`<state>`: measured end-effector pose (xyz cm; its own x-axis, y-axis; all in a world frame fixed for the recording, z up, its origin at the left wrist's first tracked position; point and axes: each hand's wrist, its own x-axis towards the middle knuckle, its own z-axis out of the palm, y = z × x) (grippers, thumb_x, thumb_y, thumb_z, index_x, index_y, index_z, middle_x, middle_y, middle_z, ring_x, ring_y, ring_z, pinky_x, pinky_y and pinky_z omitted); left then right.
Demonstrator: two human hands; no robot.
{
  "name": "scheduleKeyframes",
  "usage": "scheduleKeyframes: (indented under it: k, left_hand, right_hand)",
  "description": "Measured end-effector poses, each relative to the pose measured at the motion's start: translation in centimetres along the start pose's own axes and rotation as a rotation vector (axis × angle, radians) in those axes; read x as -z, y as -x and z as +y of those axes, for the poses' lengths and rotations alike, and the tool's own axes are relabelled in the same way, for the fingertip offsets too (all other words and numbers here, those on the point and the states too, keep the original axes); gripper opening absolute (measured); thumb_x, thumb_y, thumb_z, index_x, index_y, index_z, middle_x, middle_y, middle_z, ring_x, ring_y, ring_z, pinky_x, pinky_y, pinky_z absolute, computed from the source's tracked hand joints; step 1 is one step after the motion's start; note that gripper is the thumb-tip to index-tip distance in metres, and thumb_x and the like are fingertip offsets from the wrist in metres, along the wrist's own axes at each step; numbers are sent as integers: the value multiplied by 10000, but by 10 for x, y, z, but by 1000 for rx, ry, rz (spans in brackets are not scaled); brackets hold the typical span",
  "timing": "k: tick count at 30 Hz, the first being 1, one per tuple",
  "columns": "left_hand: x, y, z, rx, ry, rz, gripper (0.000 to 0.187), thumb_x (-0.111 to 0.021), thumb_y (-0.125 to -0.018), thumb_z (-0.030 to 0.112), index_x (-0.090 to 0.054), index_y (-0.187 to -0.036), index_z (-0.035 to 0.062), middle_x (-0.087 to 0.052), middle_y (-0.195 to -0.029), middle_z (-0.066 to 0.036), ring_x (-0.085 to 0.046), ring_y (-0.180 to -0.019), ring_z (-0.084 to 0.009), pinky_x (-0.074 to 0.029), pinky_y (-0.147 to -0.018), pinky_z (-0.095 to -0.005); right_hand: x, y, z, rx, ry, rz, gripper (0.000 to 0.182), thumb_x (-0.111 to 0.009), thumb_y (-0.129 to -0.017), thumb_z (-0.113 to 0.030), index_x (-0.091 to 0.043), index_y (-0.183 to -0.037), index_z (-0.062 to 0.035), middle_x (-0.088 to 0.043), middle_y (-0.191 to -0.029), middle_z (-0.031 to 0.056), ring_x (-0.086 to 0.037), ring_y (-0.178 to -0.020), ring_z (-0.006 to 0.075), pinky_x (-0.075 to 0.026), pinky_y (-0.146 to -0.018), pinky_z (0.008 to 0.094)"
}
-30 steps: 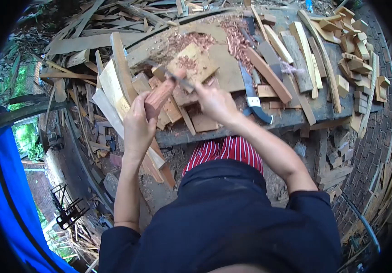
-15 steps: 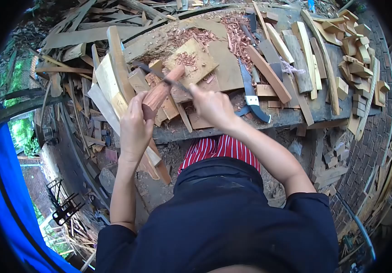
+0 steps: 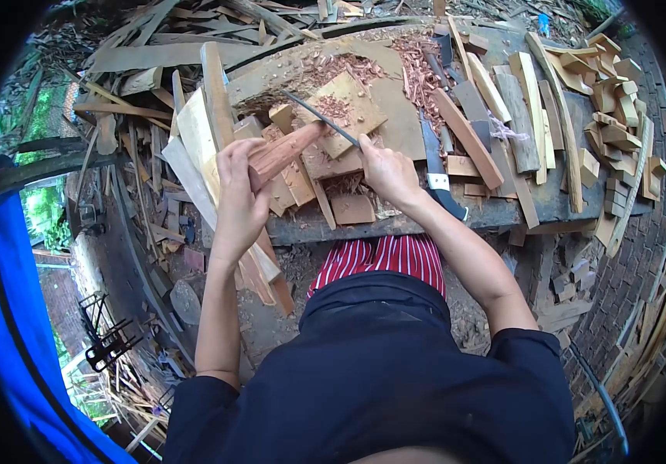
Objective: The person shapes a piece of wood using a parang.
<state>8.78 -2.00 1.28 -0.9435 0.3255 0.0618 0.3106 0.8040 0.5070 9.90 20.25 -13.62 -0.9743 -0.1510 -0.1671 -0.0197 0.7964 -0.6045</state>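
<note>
In the head view, my left hand (image 3: 239,193) is closed around the near end of a reddish, roughly rounded wooden stick (image 3: 285,153). The stick slants away to the right, its far tip over a pale wooden block (image 3: 362,108) strewn with shavings. My right hand (image 3: 389,174) grips a long, thin, dark file (image 3: 310,107). This tool lies diagonally across the far tip of the stick, its free end pointing up and left. Right of my right hand, a large knife (image 3: 431,147) with a black handle rests on the workbench (image 3: 310,230).
Reddish shavings (image 3: 414,73) are heaped at the back of the bench. Planks and strips, among them a reddish board (image 3: 468,139), lie to the right. Farther right is a stack of cut wooden pieces (image 3: 610,97). Tall offcuts (image 3: 215,89) lean at the left.
The file, blurred across the middle of the stick before, now sits at its far tip. The stick has turned to point more rightward, and my left fingers have shifted on it.
</note>
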Motion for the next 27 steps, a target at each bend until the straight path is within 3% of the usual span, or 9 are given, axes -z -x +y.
scheduleKeyframes:
  k: [4,6,8,12,14,20,21,24,27]
  left_hand:
    - [3,0,1,146,236,-87,666,-635,-835,75,-306,-1414,52,-415,-1306,-174,-417,-1219,-247,-342,-1038,-372]
    - [-10,3,-5,145,186,24,711,-657,-846,95,-268,-1439,50,-482,-1274,-166,-501,-1153,-234,-412,-981,-363]
    - [-17,5,3,280,321,239,772,-701,-812,88,-254,-1439,35,-585,-1166,-162,-596,-1040,-221,-483,-888,-339]
    - [-16,4,1,163,32,186,589,-747,-769,93,-450,-1260,-39,-653,-1049,-150,-641,-956,-187,-507,-826,-301]
    - [-12,1,10,260,143,180,496,-759,-757,106,-517,-1169,-28,-654,-1053,-141,-647,-944,-191,-505,-816,-300]
    - [-16,2,20,241,99,157,508,-780,-731,108,-530,-1156,-13,-663,-988,-159,-659,-913,-199,-507,-794,-302]
    - [-18,-2,23,144,51,214,478,-779,-725,122,-545,-1119,-11,-674,-919,-192,-682,-867,-301,-531,-739,-348]
    - [-15,-6,31,288,110,107,490,-779,-726,121,-543,-1135,-10,-670,-940,-191,-681,-873,-302,-530,-740,-351]
    - [-19,-3,24,179,54,149,488,-781,-725,127,-547,-1130,-11,-668,-922,-195,-682,-860,-306,-529,-726,-361]
  right_hand:
    - [-6,-3,4,-30,-53,9,245,-441,-940,-224,-456,-1126,-65,-625,-716,258,-623,-687,449,-476,-587,562]
    - [-4,-2,1,-45,-78,-3,246,-442,-941,-226,-453,-1130,-69,-622,-711,260,-619,-682,454,-471,-589,570]
    - [11,4,-14,-16,6,-50,296,-446,-852,-88,-453,-1147,-66,-645,-702,221,-658,-658,389,-506,-546,522]
    - [53,27,-66,166,-53,-46,208,-480,-841,-78,-459,-1047,-69,-626,-608,178,-651,-587,370,-503,-488,490]
    - [64,39,-79,312,-79,54,201,-496,-891,-125,-460,-1083,-73,-585,-548,169,-613,-507,362,-468,-445,499]
    - [31,6,-27,175,-21,88,167,-475,-897,-120,-460,-1054,-65,-590,-563,179,-624,-542,370,-483,-446,486]
    - [43,12,-38,194,-46,76,174,-482,-892,-119,-459,-1055,-62,-591,-565,183,-622,-544,378,-483,-454,493]
    - [76,43,-71,236,-104,-10,201,-508,-867,-100,-462,-1057,-54,-588,-571,206,-617,-560,402,-485,-488,512]
    - [55,32,-50,142,-141,-6,189,-486,-880,-101,-462,-1061,-50,-591,-591,215,-617,-581,412,-481,-495,518]
